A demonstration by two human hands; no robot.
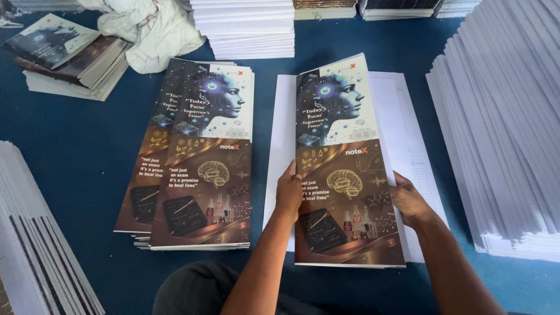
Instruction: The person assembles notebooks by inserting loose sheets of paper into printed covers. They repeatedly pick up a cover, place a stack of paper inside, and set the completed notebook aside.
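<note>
- The cover (344,169), a long printed sheet with a profile head above and a brain drawing below, lies on a white sheet stack (402,134) on the blue floor (76,151).
- The left hand (289,192) grips the cover's left edge, fingers curled over it; the right hand (406,201) clasps the right edge, thumb on top.
- To do this well, I judge both edges should stay level with the white sheets beneath, corners matched and the paper kept flat, with no creasing under the thumbs.
- Left of the cover sits a cover pile (201,157), fanned slightly and well apart from the hands.
- Right of the cover, tall white paper stacks (501,128) lean in rows.
- Beyond the cover, another white stack (245,29) stands by a crumpled white cloth (151,29).
- Far left of the cover lie more bundles (64,52), and sheet edges (35,245) fan out at the lower corner.
- The person's dark-clothed knee (198,289) shows below the cover.
</note>
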